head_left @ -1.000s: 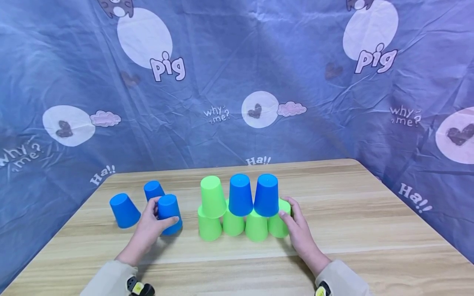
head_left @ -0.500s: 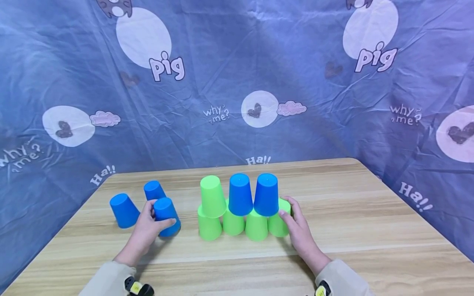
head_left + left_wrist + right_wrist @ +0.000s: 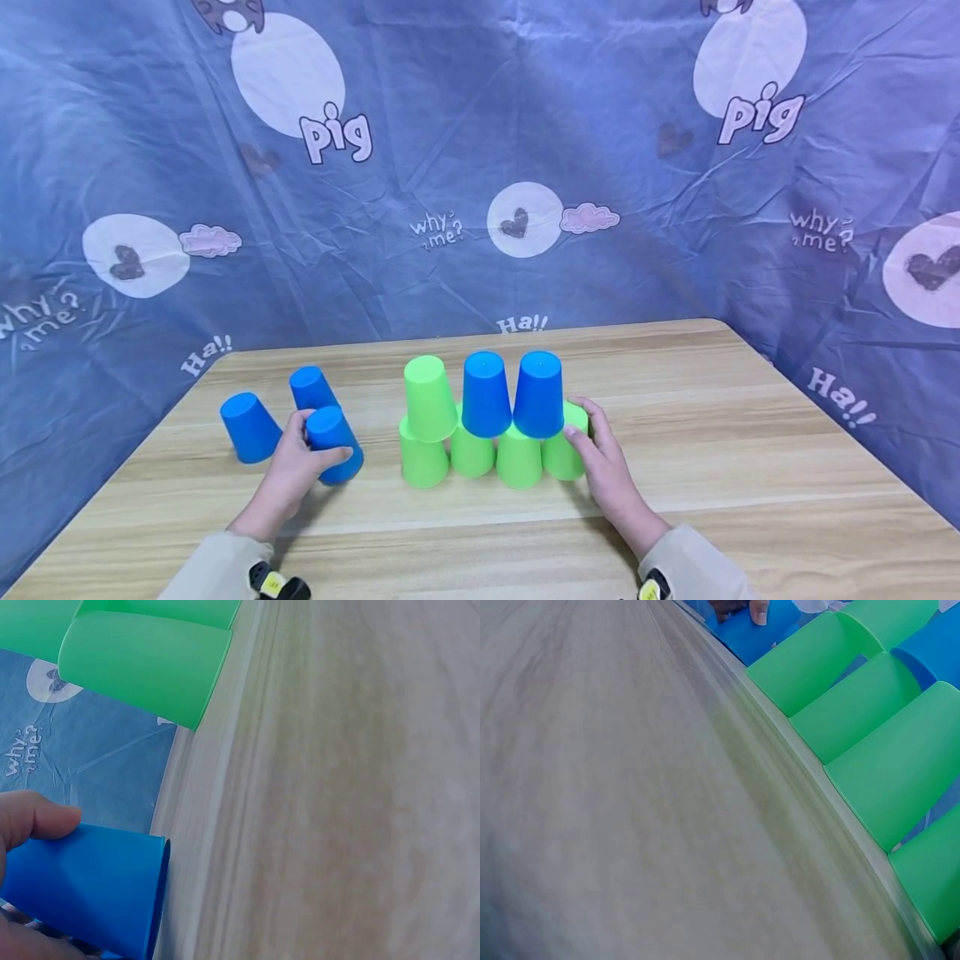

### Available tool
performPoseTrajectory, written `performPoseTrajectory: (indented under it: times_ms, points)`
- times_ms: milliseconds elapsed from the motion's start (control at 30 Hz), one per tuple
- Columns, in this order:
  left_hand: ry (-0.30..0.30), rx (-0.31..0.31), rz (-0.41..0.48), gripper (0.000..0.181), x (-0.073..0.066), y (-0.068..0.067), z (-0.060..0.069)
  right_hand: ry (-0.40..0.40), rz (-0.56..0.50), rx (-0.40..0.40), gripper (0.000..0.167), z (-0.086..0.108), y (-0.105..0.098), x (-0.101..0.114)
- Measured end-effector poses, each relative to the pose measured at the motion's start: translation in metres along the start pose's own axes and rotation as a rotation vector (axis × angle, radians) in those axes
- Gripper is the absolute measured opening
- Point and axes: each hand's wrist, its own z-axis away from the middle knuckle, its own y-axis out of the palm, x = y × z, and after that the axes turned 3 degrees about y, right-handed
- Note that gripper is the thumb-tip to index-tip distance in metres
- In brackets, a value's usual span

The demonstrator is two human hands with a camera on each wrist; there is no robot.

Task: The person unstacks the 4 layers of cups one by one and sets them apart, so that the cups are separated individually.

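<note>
My left hand (image 3: 296,458) holds an upside-down blue cup (image 3: 335,450) near the tabletop, thumb on its near side. In the left wrist view, the rim of this blue cup (image 3: 97,889) is close to the wood; contact cannot be told. Two more blue cups stand upside down beside it, one at the left (image 3: 251,429) and one behind (image 3: 311,386). Several green cups form a lower row, with a green cup (image 3: 430,400) and two blue cups (image 3: 487,396) (image 3: 539,396) on top. My right hand (image 3: 603,458) grips the row's rightmost green cup (image 3: 564,454).
Everything stands on a wooden table (image 3: 480,542). Behind it hangs a blue printed cloth (image 3: 450,125). The green row's left end (image 3: 423,462) stands a short way right of the held blue cup.
My left hand has shifted slightly left and towards me with the blue cup. My right hand and the stacked cups have stayed in place.
</note>
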Motion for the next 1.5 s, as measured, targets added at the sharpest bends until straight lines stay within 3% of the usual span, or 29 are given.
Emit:
performPoseTrajectory:
  times_ms: [500, 767, 900, 1000, 1133, 1233, 1333, 1500]
  points:
    - [-0.03, -0.011, -0.004, 0.077, -0.001, 0.0, 0.0, 0.005, 0.013, -0.009, 0.04, 0.0, 0.001, 0.001]
    - [0.03, -0.072, -0.025, 0.079, -0.007, -0.004, 0.006, -0.002, 0.007, -0.007, 0.04, 0.0, 0.001, 0.001]
    - [0.108, -0.133, -0.054, 0.078, -0.018, -0.006, 0.012, 0.001, 0.004, -0.005, 0.04, 0.001, 0.001, 0.002]
    - [0.19, -0.22, -0.082, 0.073, -0.026, -0.004, 0.014, 0.002, 0.005, -0.007, 0.04, 0.001, 0.001, 0.002]
    - [0.365, -0.385, -0.09, 0.059, -0.033, 0.003, 0.017, 0.003, 0.009, -0.008, 0.04, 0.001, 0.001, 0.002]
    - [0.503, -0.475, -0.076, 0.05, -0.038, 0.009, 0.021, 0.001, 0.008, -0.005, 0.039, 0.001, 0.001, 0.002]
    - [0.612, -0.511, -0.052, 0.047, -0.044, 0.015, 0.025, 0.001, 0.006, -0.003, 0.039, 0.001, 0.001, 0.002]
    - [0.688, -0.483, 0.021, 0.047, -0.053, 0.024, 0.03, 0.009, 0.018, -0.007, 0.04, 0.0, 0.001, 0.002]
